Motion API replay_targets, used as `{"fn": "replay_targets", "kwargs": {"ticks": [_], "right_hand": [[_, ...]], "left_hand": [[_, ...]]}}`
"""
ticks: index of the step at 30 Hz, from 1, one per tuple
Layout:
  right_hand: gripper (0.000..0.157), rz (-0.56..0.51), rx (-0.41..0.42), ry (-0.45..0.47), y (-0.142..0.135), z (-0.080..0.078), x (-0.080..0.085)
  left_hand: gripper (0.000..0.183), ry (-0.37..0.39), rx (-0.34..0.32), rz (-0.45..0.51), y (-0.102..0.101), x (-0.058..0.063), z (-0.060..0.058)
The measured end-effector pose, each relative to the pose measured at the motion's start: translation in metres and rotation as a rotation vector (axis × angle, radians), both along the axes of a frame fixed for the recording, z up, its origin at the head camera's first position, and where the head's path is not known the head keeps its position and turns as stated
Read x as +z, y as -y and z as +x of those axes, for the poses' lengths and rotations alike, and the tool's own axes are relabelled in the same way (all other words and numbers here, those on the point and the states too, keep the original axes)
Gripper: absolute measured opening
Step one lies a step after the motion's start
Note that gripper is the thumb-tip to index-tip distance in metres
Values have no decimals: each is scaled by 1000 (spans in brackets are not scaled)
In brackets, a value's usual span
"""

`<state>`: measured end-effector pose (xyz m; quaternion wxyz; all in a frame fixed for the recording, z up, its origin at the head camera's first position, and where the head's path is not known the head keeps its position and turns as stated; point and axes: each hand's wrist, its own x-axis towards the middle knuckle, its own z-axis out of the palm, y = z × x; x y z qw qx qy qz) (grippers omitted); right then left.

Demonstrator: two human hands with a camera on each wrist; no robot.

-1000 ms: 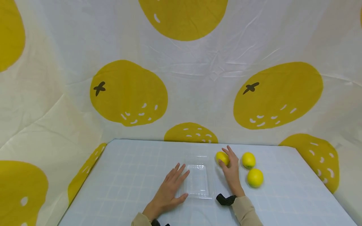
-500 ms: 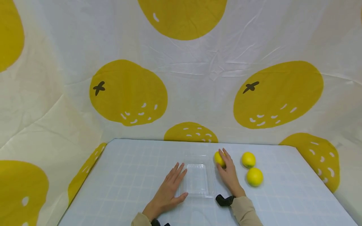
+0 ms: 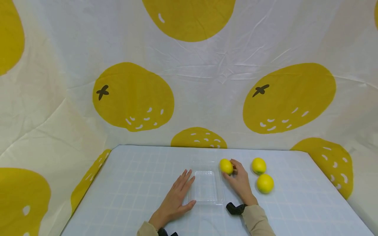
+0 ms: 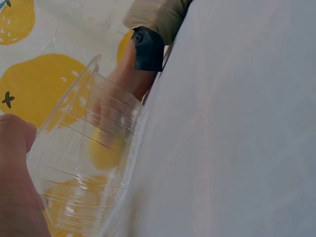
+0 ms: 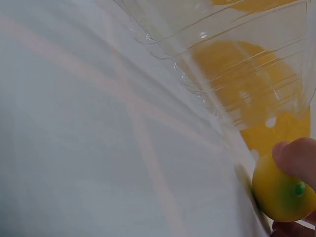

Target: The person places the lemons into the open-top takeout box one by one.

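A clear plastic box (image 3: pixel 205 198) stands on the table in front of me, its hollow side up. Along its left side rests my left hand (image 3: pixel 175 198), fingers straight and spread, the thumb near the front corner. Just beyond the box's right rim, my right hand (image 3: pixel 240 182) grips a yellow lemon (image 3: pixel 226 166) between thumb and fingers. The right wrist view shows that lemon (image 5: pixel 281 192) low at the cloth, a green spot on its end and the thumb on top. Through the box wall (image 4: pixel 74 163) in the left wrist view, the lemon shows blurred.
Two more lemons lie to the right of my right hand, one farther back (image 3: pixel 259 166) and one nearer (image 3: pixel 265 183). A pale blue checked cloth (image 3: pixel 133 183) covers the table. Behind it hangs a white curtain (image 3: pixel 206 108) printed with big yellow fruit.
My right hand has shifted left with the lemon, bringing it closer to the box's right rim. The left hand stays at the box's left side.
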<state>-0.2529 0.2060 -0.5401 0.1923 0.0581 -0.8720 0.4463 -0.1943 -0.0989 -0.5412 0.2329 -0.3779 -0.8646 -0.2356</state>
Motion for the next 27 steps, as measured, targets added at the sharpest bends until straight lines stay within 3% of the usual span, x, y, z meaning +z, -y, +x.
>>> {"fn": "replay_targets", "kwargs": {"ticks": [3, 8, 13, 27], "right_hand": [[64, -4, 30, 43, 1, 0, 1], [55, -31, 108, 30, 1, 1, -1], [58, -29, 166, 24, 1, 1, -3], [69, 15, 219, 30, 3, 3, -1]], "left_hand": [[74, 2, -1, 1, 0, 0, 0], [74, 4, -1, 3, -1, 1, -1], [73, -1, -2, 6, -1, 1, 0], [72, 0, 6, 1, 1, 2, 0]]}}
